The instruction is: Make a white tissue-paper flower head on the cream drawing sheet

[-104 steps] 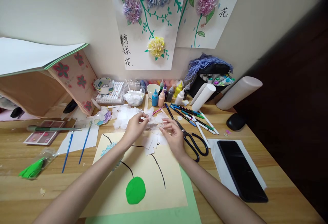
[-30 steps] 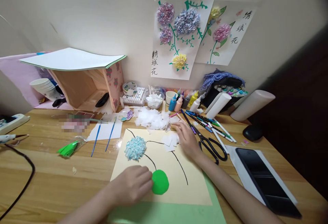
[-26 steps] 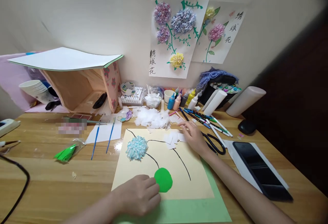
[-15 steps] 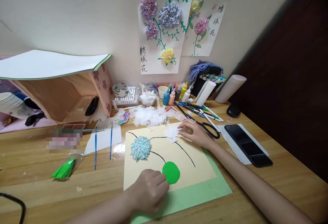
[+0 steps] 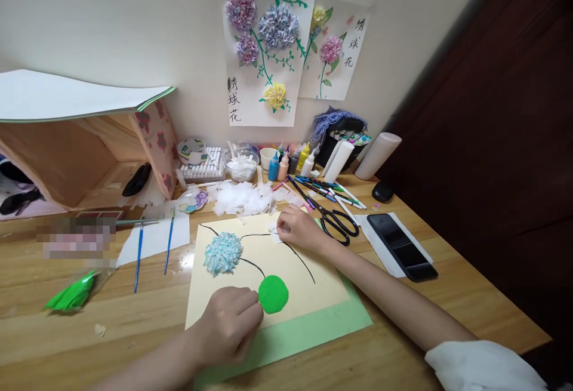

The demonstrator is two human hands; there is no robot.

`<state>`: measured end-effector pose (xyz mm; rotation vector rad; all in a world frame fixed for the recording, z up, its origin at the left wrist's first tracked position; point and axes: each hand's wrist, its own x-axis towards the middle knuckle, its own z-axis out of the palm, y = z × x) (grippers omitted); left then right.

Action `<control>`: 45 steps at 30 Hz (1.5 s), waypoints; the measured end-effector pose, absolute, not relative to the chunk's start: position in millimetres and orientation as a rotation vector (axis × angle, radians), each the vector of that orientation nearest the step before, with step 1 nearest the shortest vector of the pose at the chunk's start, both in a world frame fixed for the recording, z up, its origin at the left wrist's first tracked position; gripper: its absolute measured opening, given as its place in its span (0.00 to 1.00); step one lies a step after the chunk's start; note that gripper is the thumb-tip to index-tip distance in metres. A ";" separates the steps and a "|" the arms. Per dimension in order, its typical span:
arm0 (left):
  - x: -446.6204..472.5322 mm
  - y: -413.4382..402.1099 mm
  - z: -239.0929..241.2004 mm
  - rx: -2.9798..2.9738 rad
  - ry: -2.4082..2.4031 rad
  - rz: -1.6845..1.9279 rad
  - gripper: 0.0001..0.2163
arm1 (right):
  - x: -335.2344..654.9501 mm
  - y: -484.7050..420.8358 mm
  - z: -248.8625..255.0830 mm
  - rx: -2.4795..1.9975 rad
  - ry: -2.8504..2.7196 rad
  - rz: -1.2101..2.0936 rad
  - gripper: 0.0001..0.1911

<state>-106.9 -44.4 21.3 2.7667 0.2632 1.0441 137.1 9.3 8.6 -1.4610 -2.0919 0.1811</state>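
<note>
Head view: two hands are seen over one cream sheet (image 5: 295,271) on a wooden desk (image 5: 134,313). The left hand (image 5: 228,325) is curled into a loose fist on the sheet's near edge, just beside one flat, round green disc (image 5: 273,293). One fluffy blue-and-white paper flower (image 5: 222,252) is fixed above it. The right hand (image 5: 298,228) is bent over white paper scraps (image 5: 273,228); whether they are gripped cannot be told. Two blue brushes (image 5: 138,248) lie to the left and one pair of scissors (image 5: 335,224) to the right.
</note>
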 end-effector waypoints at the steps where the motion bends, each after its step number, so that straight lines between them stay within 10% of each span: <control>1: -106.7 -43.1 29.0 2.762 0.308 1.044 0.10 | 137.4 9.9 8.6 -1.462 -2.079 0.191 0.08; 9: -80.8 31.5 107.6 2.228 1.060 0.517 0.11 | 136.0 41.1 47.0 -1.365 -1.595 0.687 0.03; 17: -65.1 83.5 136.1 2.073 1.086 0.932 0.10 | 100.4 79.6 104.6 -0.972 -1.200 1.290 0.07; 45: -75.0 54.1 150.5 2.174 0.893 1.241 0.05 | 110.9 42.7 135.8 -0.981 -1.400 1.282 0.10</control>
